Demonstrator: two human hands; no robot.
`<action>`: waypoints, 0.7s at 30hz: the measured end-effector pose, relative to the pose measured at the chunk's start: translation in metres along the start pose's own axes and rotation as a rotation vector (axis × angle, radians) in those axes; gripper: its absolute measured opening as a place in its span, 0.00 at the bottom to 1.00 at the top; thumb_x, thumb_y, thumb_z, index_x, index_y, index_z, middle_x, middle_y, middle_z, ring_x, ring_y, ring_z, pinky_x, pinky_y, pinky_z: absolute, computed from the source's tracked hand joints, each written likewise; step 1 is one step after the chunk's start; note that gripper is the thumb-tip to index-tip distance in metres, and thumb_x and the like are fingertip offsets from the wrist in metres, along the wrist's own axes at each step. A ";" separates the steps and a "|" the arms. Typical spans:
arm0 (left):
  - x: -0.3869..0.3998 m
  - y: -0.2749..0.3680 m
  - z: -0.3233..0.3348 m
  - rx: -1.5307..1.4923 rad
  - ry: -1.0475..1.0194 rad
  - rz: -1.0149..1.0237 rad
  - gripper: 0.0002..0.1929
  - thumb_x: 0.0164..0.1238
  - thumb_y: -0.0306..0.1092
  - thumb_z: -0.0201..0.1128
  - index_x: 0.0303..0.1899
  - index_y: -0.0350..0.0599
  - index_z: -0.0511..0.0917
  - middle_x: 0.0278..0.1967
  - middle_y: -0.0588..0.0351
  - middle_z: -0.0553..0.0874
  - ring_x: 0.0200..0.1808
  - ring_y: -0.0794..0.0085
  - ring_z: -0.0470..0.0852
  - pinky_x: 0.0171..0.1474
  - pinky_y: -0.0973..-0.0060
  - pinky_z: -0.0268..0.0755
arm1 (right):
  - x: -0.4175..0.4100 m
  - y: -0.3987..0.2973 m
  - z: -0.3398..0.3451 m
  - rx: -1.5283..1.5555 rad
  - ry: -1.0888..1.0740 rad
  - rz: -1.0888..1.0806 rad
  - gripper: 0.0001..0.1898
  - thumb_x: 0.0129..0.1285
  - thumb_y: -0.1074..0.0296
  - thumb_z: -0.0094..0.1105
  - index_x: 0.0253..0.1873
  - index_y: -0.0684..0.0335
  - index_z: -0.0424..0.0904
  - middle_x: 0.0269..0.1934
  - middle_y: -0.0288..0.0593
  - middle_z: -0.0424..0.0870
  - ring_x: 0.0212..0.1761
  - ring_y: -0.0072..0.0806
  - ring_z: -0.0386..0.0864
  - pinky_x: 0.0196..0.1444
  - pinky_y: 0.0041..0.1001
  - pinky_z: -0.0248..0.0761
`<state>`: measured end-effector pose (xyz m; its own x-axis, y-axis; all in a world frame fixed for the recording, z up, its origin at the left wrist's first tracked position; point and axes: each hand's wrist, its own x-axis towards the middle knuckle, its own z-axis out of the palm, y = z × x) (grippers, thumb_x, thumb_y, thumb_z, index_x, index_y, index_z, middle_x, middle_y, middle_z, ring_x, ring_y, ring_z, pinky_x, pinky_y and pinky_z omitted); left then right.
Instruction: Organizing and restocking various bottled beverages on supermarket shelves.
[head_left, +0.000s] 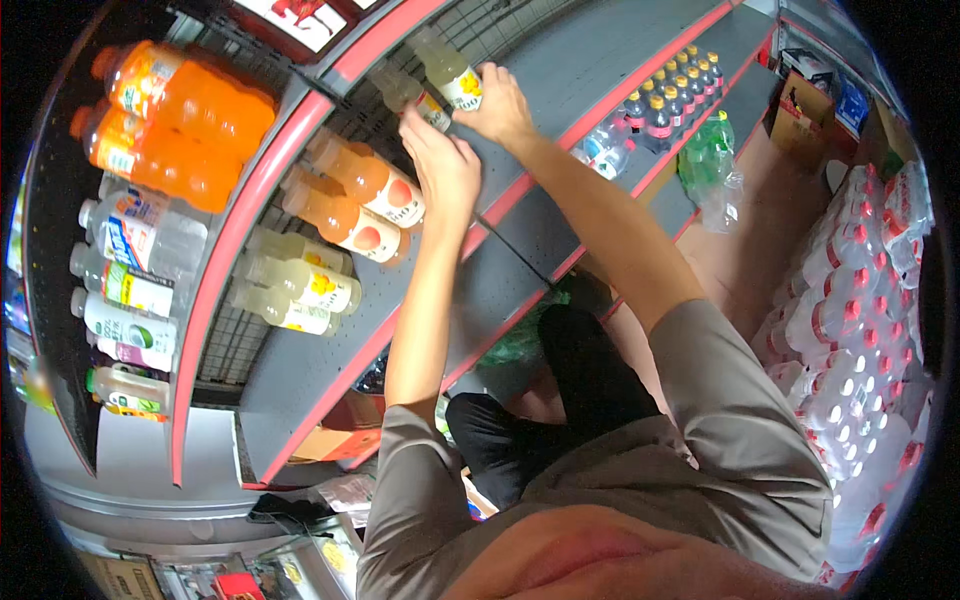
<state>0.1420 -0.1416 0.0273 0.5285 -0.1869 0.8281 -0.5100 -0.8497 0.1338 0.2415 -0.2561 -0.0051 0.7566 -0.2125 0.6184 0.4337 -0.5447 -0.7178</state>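
My right hand (499, 105) is wrapped round the lower part of a pale-yellow drink bottle (448, 71) with yellow fruit on its label, at the back of a grey shelf. Beside it my left hand (446, 165) lies with its fingertips against the base of another bottle (409, 94); whether it grips that bottle cannot be told. Nearer on the same shelf stand peach-labelled bottles (375, 180) in pairs, then several pale-yellow bottles (319, 285).
Large orange soda bottles (187, 112) and several smaller bottles fill the upper shelf. Lower right, small dark bottles (660, 120) stand near a green plastic bottle bundle (705, 161). Shrink-wrapped water bottles (840, 300) and a cardboard box (802, 116) are on the right. Red-edged shelf fronts (255, 195) run diagonally.
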 end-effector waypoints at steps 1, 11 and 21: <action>0.008 -0.014 0.014 0.115 0.049 -0.026 0.43 0.61 0.25 0.66 0.72 0.14 0.50 0.63 0.17 0.67 0.67 0.26 0.67 0.76 0.46 0.57 | -0.003 -0.005 0.000 0.005 0.012 0.001 0.43 0.49 0.50 0.82 0.67 0.64 0.69 0.60 0.60 0.80 0.68 0.55 0.76 0.62 0.48 0.76; 0.044 -0.084 0.057 0.044 0.280 -0.286 0.37 0.55 0.35 0.78 0.63 0.26 0.69 0.57 0.31 0.79 0.62 0.38 0.74 0.68 0.51 0.66 | -0.005 -0.020 -0.006 0.222 -0.003 0.034 0.41 0.51 0.60 0.82 0.67 0.60 0.65 0.59 0.61 0.74 0.59 0.64 0.79 0.61 0.53 0.76; -0.001 0.018 -0.001 -0.144 0.177 -0.137 0.33 0.45 0.26 0.80 0.56 0.37 0.74 0.57 0.38 0.73 0.59 0.42 0.77 0.64 0.53 0.72 | 0.005 0.002 -0.007 0.282 0.172 0.076 0.46 0.42 0.59 0.85 0.67 0.60 0.67 0.60 0.59 0.80 0.60 0.60 0.80 0.62 0.49 0.76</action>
<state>0.1316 -0.1566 0.0291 0.4787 0.0255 0.8776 -0.5398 -0.7798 0.3171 0.2424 -0.2637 -0.0014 0.7089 -0.3905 0.5873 0.5155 -0.2814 -0.8093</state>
